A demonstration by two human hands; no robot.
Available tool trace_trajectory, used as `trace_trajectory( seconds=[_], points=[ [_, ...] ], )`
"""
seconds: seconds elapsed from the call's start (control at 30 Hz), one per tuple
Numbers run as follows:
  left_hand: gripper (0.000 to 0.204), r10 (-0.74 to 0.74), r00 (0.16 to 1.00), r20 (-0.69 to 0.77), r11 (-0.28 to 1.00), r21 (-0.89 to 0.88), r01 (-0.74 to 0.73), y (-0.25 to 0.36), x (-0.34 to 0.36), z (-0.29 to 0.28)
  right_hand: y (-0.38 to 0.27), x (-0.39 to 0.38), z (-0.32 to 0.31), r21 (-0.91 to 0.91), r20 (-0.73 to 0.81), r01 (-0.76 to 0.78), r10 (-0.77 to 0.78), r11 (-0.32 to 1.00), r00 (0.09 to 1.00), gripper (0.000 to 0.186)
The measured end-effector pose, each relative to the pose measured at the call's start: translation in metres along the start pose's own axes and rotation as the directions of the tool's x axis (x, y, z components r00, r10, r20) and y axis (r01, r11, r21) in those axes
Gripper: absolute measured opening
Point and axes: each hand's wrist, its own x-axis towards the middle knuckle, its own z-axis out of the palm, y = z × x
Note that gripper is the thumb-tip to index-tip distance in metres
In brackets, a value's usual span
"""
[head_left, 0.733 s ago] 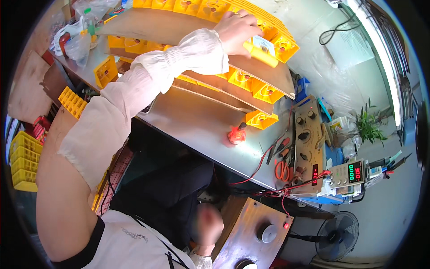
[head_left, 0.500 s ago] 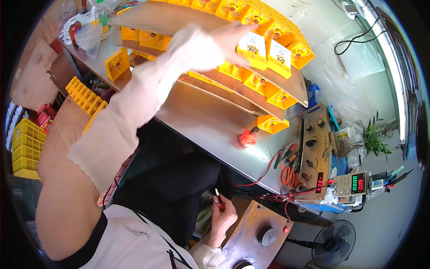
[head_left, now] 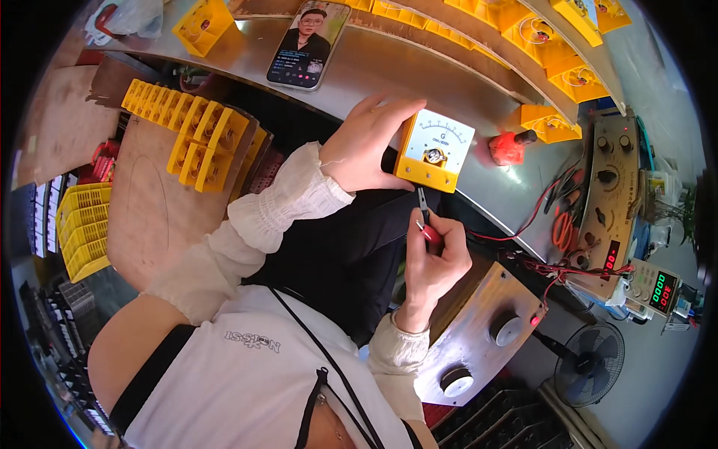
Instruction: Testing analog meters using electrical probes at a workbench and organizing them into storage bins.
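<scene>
At the far left, stacked yellow plastic crates [head_left: 82, 228] with ribbed sides stand below a round brown board [head_left: 146, 217], and a row of yellow plastic cases [head_left: 191, 131] lies on the upper edge of this board. Higher on the grey metal table [head_left: 374, 71], a smartphone [head_left: 308, 43] lies flat with its screen lit. The left hand [head_left: 366, 146] grips the yellow meter [head_left: 435, 150] by its left side and holds it tilted over the table edge; this meter is a small square box with a white dial face and a round knob under it. Just below it, the right hand [head_left: 434, 262] is closed around a red-handled tool [head_left: 428, 224], whose thin metal tip points up to the lower edge of the meter. To the right, a red clip [head_left: 510, 147] lies on the table, then red wires [head_left: 557, 224], and a power supply [head_left: 658, 288] with red and green digits.
</scene>
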Motion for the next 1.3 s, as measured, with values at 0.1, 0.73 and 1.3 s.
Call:
trace_trajectory(
  seconds=[0.1, 0.73, 1.3],
  points=[
    [0.107, 0.013, 1.0, 0.009, 0.999, 0.031, -0.013, -0.001, -0.003, 0.001, 0.001, 0.011, 0.01, -0.033, 0.035, 0.032, -0.031, 0.999, 0.999, 0.018],
    [0.107, 0.018, 1.0, -0.023, 1.0, -0.006, -0.019, -0.003, -0.006, 0.005, 0.017, 0.006, -0.023, 0.149, -0.074, -0.095, 0.107, 0.984, 0.992, 0.015],
    [0.103, 0.025, 1.0, 0.018, 0.999, 0.025, -0.026, 0.0, -0.004, 0.001, 0.024, 0.024, -0.016, 0.06, 0.019, -0.123, 0.122, 0.991, 0.992, 0.016]
  ],
)
